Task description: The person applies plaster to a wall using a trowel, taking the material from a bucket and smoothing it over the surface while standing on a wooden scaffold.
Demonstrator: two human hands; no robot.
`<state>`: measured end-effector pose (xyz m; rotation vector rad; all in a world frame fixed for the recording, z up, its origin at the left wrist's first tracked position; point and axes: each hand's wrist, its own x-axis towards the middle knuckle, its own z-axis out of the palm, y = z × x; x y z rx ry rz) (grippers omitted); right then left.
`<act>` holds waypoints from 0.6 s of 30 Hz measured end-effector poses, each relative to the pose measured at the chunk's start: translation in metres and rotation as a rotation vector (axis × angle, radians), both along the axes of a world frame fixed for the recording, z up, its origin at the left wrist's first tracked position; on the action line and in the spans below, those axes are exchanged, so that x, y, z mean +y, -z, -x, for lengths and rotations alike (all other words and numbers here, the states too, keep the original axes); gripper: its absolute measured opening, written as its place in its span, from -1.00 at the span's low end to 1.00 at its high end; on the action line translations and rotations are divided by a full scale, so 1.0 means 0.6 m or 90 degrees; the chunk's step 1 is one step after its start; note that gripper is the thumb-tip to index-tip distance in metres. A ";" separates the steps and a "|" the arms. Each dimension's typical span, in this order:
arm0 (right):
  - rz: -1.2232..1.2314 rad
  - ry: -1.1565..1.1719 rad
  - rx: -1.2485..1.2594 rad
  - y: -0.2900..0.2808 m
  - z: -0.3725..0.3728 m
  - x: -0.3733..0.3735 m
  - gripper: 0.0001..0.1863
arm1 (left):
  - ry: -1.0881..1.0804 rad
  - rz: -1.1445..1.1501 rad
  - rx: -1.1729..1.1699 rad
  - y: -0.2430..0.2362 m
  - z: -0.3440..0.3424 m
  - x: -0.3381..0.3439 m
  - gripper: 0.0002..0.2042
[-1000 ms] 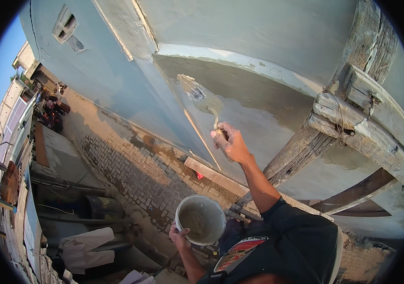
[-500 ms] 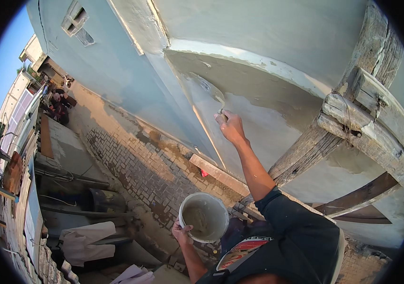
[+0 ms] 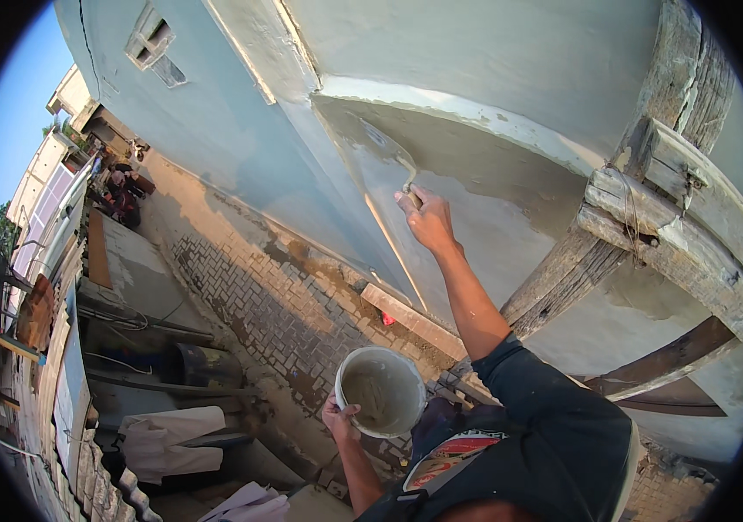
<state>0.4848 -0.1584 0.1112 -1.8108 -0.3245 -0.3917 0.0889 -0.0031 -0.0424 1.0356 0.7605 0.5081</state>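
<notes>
My right hand point(image 3: 430, 217) is closed round the handle of a trowel point(image 3: 405, 165), whose blade lies against the wall. Around the blade, a band of darker wet plaster point(image 3: 476, 157) runs under a pale ledge point(image 3: 467, 106). Below that band the wall surface point(image 3: 467, 209) is lighter grey. My left hand point(image 3: 337, 419) grips the rim of a whitish bucket point(image 3: 408, 393), thumb over the edge. Grey mortar point(image 3: 369, 396) lies in the bottom of the bucket, which is tilted toward me.
Weathered timber scaffolding point(image 3: 676, 226), tied with wire, stands close on my right. Far below runs a paved alley point(image 3: 249, 287) with a plank point(image 3: 410, 320) beside the wall. Corrugated roofing point(image 3: 106, 470) and hanging clothes point(image 3: 171, 439) are on the left. People point(image 3: 123, 191) are in the distance.
My right hand and the trowel have moved slightly up the wall, with the blade nearer the ledge. The view has shifted a little; my left hand still holds the bucket.
</notes>
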 end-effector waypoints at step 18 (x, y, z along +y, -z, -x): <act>-0.013 -0.040 0.152 -0.023 -0.030 0.074 -0.60 | 0.045 -0.032 -0.019 -0.018 -0.029 0.002 -0.43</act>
